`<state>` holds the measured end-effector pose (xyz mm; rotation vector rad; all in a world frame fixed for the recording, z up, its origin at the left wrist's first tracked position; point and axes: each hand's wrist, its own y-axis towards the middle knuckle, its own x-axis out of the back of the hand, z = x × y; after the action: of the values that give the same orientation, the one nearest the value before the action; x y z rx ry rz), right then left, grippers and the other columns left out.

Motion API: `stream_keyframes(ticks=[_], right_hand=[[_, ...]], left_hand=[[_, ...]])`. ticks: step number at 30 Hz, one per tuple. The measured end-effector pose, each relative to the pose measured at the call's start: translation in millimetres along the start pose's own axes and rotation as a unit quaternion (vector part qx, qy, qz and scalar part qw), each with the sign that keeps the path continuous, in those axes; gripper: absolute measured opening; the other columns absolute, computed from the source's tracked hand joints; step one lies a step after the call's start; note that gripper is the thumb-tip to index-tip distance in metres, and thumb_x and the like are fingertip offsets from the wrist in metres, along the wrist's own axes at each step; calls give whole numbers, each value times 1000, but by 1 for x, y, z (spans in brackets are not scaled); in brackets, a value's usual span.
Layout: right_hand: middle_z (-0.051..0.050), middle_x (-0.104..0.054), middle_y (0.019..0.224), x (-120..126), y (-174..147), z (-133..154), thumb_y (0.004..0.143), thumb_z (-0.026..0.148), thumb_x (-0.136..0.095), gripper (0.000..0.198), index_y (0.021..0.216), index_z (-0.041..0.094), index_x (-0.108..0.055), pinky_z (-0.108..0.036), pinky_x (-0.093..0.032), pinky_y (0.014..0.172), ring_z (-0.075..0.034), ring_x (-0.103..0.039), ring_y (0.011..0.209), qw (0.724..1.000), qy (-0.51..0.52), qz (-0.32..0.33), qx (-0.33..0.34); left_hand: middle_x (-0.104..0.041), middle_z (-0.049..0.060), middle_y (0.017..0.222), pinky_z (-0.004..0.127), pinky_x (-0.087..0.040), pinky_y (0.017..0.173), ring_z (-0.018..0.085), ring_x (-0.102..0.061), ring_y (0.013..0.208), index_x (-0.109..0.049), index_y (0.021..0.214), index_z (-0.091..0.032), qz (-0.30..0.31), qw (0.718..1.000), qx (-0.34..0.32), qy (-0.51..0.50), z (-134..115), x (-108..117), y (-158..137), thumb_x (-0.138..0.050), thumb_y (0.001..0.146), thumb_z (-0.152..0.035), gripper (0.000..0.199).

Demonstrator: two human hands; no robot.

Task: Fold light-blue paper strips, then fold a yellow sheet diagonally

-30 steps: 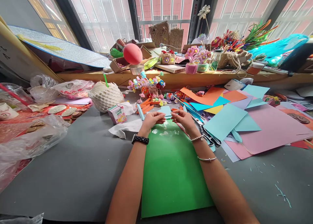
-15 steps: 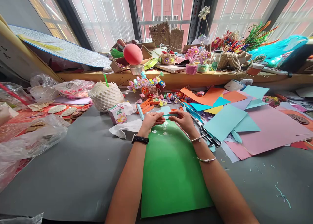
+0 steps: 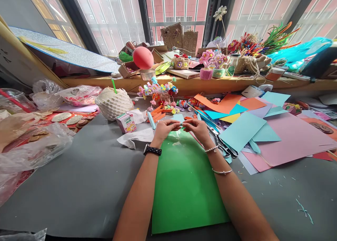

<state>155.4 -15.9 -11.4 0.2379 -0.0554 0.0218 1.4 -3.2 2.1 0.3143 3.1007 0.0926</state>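
Above the far end of a green sheet (image 3: pixel 186 185), my two hands meet almost fingertip to fingertip. My left hand (image 3: pixel 165 131), with a dark watch band at its wrist, pinches one end of a small light-blue paper strip (image 3: pixel 181 125). The other end is pinched by my right hand (image 3: pixel 197 130), which wears bracelets. Fingers cover most of the strip. Just right of my right hand lie scissors (image 3: pixel 223 149), partly under light-blue paper (image 3: pixel 242 130). A crumpled tissue (image 3: pixel 137 137) lies left of my left hand.
A wrapped coconut (image 3: pixel 113 104) with a green straw and a small drink carton (image 3: pixel 126 122) stand on the left. Coloured paper sheets (image 3: pixel 295 139) spread over the right. Craft flowers (image 3: pixel 158 90) stand ahead. Another person's blurred hand (image 3: pixel 18 123) is above a plastic bag (image 3: pixel 39 146).
My hands have come closer together on the strip, the left moving slightly right and the right slightly left. At the far left, the other person's hand has reached further in over the red cloth.
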Motion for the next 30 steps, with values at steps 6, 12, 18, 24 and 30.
stream_keyframes(ticks=[6,12,18,24,30], right_hand=[[-2,-63,61,0,-1,1,56,38,-65,32,77,14,-62,-28,-51,58,-14,-60,54,1000,23,-4,-15],[-1,-61,52,-1,-2,2,56,37,-65,27,68,14,-61,-26,-50,53,-13,-59,49,998,43,-12,-37],[-2,-59,49,-1,-1,3,54,37,-67,25,62,14,-61,-25,-47,47,-13,-57,45,998,30,-31,-35],[-3,-61,55,-1,-2,6,53,37,-67,26,63,13,-61,-26,-48,49,-13,-58,46,997,37,-44,-43],[-2,-61,54,-2,-1,4,54,37,-66,26,63,14,-61,-25,-48,49,-13,-57,47,997,38,-52,-34]], left_hand=[[-65,3,61,31,-50,71,17,-62,64,-65,70,-11,-17,1000,3,-15,1,-1,2,-70,50,-32,30],[-65,2,61,31,-50,71,17,-62,63,-65,67,-13,-14,1000,-5,-17,1,0,2,-70,50,-31,26],[-64,3,63,30,-50,70,16,-62,63,-65,68,-12,-9,1000,-9,-20,2,0,2,-70,51,-32,27],[-63,3,58,32,-50,68,17,-61,62,-62,66,-11,-31,999,-2,-19,0,1,1,-71,48,-34,30],[-62,2,57,31,-51,67,16,-61,60,-62,67,-10,-38,999,-5,-24,1,1,2,-71,49,-31,29]])
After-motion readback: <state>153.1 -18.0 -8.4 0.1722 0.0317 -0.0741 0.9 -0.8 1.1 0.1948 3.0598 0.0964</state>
